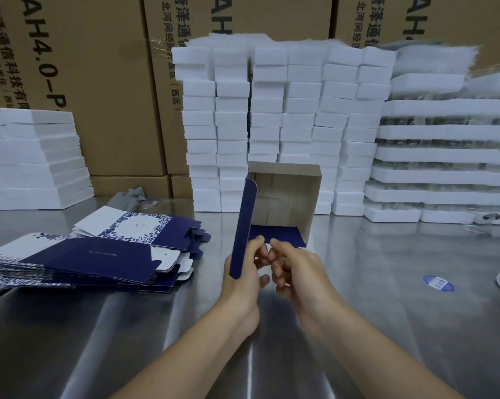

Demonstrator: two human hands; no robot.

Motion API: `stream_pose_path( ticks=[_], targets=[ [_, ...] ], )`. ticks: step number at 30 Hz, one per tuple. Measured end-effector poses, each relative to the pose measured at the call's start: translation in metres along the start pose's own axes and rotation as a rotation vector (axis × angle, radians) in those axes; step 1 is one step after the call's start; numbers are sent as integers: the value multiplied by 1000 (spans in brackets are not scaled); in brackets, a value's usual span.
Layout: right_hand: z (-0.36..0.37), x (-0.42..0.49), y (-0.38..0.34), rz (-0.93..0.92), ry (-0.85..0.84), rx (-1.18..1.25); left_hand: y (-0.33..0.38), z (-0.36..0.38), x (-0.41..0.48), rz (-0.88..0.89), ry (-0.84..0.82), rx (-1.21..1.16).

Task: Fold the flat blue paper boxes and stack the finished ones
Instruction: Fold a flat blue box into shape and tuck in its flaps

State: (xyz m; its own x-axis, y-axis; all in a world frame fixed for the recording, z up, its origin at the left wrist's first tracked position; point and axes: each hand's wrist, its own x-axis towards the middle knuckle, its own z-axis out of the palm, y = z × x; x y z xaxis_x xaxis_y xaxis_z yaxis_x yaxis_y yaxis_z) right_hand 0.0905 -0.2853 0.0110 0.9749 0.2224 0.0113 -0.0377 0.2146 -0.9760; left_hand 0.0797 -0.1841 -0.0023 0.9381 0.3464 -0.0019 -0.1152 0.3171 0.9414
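Left hand [244, 273] and right hand [299, 272], both pinching near flaps of half-folded blue box [284, 194] just beyond.

Looks like a packing room or small warehouse line, not anybody's home. The back edge of the brushed stainless-steel counter [386, 312] is walled in by big brown corrugated shipping cartons [99, 82] with black printed lettering, stacked high. In front of them sit columns of white foam blocks [271, 110], long white foam trays [444, 133] toward the right end and white foam slabs [33, 156] at the left end. A loose pile of flat blue-and-white printed paper box blanks [93, 254] lies near the left edge.
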Motion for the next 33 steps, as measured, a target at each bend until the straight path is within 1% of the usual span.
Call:
stream_pose_path(
  ticks=[4,9,11,14,19,23,26,29,33],
  targets=[
    [-1,1,0,-10,17,68,0,1,1,17,-26,5],
    [-2,4,3,-40,124,9,0,2,-1,9,-41,42],
    [-2,5,4,-43,147,8,-1,2,-1,-3,-8,56],
    [-3,6,4,-33,147,6,-3,-1,3,-6,64,18],
    [-3,6,4,1,166,-3,-5,-3,12,-8,71,0],
    [-7,6,0,-27,225,48,-6,-5,16,-6,79,-14],
    [-8,8,0,-41,250,20,-5,-6,15,-6,73,-3],
    [-7,8,2,-63,246,0,-1,-5,11,-19,62,-46],
    [-5,9,3,-91,190,6,0,-3,4,-2,-2,21]
  ],
)
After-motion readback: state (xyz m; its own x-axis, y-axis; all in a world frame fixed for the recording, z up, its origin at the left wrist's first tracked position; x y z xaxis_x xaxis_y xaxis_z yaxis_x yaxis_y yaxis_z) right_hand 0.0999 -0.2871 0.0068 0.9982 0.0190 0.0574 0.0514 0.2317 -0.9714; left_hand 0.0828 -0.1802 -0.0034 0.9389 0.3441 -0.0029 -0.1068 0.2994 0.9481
